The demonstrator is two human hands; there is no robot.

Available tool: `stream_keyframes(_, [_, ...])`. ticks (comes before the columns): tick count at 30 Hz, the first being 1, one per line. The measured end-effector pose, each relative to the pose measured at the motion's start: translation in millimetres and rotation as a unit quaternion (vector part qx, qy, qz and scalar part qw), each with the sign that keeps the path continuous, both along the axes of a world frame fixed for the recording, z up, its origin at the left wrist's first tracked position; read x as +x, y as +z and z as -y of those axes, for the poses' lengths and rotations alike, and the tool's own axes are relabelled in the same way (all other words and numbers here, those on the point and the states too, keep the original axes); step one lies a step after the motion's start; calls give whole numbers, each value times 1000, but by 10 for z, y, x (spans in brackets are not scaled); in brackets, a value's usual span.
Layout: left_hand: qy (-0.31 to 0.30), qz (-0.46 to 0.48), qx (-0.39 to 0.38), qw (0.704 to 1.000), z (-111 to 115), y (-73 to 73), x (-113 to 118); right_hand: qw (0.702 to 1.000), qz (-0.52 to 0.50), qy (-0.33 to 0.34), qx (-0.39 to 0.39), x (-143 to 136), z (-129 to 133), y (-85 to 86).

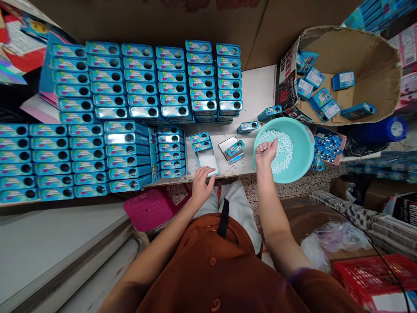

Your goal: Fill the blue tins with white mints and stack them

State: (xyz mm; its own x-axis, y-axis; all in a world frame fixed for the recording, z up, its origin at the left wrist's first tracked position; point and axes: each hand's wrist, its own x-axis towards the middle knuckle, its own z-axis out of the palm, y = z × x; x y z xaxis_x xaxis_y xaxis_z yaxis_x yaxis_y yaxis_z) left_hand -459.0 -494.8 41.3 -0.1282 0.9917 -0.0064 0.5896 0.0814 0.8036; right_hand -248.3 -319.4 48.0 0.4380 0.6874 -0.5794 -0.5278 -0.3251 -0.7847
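Note:
My left hand (202, 184) rests at the front edge of the shelf, its fingers spread on the near end of an open, pale-lined tin (206, 161). Two small blue tins (200, 142) sit at that tin's far end. My right hand (266, 153) is curled closed above the turquoise basin (298, 152), over small pale pellets (282, 145); whatever its fingers hold is hidden. Between my hands lie a phone (228, 143) and a blue tin (234, 148) on top of it.
Stacked blue tins (138, 75) fill the shelf (260, 87) to the left. A cardboard box (365, 56) with loose blue tins stands at the right, above a small box of shiny blue pieces (327, 143). A pink stool (150, 208) is below the shelf.

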Motion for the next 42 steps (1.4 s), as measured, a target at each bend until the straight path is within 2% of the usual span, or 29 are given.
stream_keyframes(5, [4,-2,-8,1000,-36,16,85,1000,4,15,-8,95,34,7])
stream_keyframes(13, [-6,7,1,1000,-70,53,228,999,-26,44,-6,-330,-231,-94])
stream_keyframes(21, [24,1,-9,1000,5,29,130,998,24,62,13,-569,-183,-205])
stream_keyframes(36, [42,11,-2,999,57,18,48,990,101,77,66,-644,-93,-257])
stream_keyframes(42, [41,13,-12,999,77,23,27,992,93,76,36,-662,-88,-227])
